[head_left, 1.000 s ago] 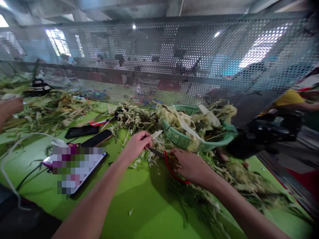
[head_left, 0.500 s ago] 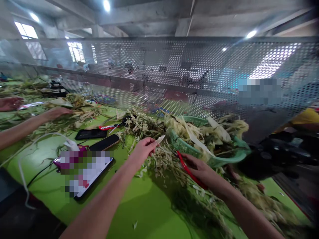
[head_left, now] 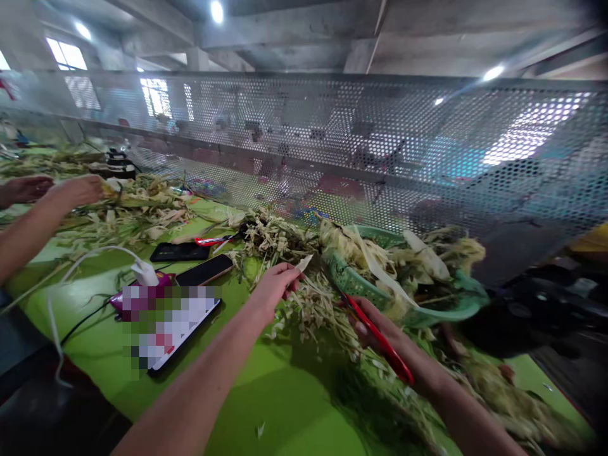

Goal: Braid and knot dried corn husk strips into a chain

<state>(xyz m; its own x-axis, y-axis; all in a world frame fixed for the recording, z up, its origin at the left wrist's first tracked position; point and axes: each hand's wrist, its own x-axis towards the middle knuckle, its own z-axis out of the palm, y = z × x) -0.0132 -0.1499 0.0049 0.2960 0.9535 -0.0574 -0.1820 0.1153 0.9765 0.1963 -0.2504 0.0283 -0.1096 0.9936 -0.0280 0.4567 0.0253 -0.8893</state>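
Note:
My left hand [head_left: 274, 289] pinches a small pale strip of dried husk [head_left: 304, 261] between thumb and fingertips, its pointed end facing up and right. In my right hand [head_left: 365, 328] are scissors with red handles [head_left: 386, 347]. Their dark blades point up and left, a short way from the strip and apart from it. Beneath both hands lies a heap of cut husk scraps [head_left: 308, 316] on the green table [head_left: 270, 399]. A green plastic basket [head_left: 446, 315] filled with dry husks and pale fibres stands just beyond my right hand.
To the left lie a phone with a lit screen [head_left: 187, 332], two dark phones [head_left: 204, 271] [head_left: 179, 252], a purple power socket [head_left: 142, 294] with a white cable, and another red-handled pair of scissors [head_left: 211, 241]. A co-worker's hands [head_left: 78, 190] work at far left. A perforated metal screen [head_left: 294, 139] stands behind.
My right hand has turned the scissors so the red handles show more, lower and further right. My left hand still holds the strip. The co-worker's nearer hand has moved left and up.

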